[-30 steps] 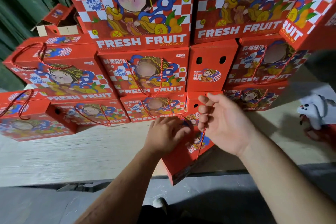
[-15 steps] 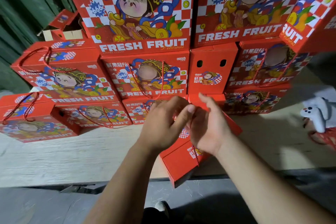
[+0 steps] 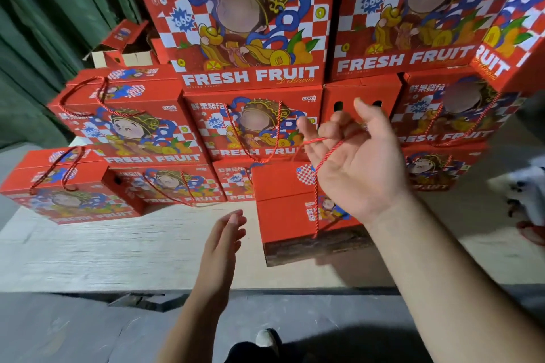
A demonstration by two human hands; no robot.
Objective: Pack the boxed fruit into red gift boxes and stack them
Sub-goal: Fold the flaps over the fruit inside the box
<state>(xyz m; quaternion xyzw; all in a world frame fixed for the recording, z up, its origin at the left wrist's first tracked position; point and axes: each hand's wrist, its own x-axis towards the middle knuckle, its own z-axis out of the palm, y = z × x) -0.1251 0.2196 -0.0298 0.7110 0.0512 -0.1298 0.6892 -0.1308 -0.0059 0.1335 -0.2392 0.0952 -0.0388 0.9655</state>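
Observation:
A red gift box hangs lifted just above the pale wooden platform, in front of the stack. Its red rope handle runs up into my right hand, whose fingers curl round the rope. My left hand is below and to the left of the box, fingers straight, touching nothing. Behind stands a wall of stacked red "FRESH FRUIT" gift boxes, several high, with rope handles.
More red boxes step down at the left. An opened box with brown flaps sits behind them by a green curtain. A white soft toy lies at the right. The platform's front edge drops to a grey floor.
My right hand has taken the rope handle and raised the box off the platform. My left hand has let go of the box and dropped away to the lower left.

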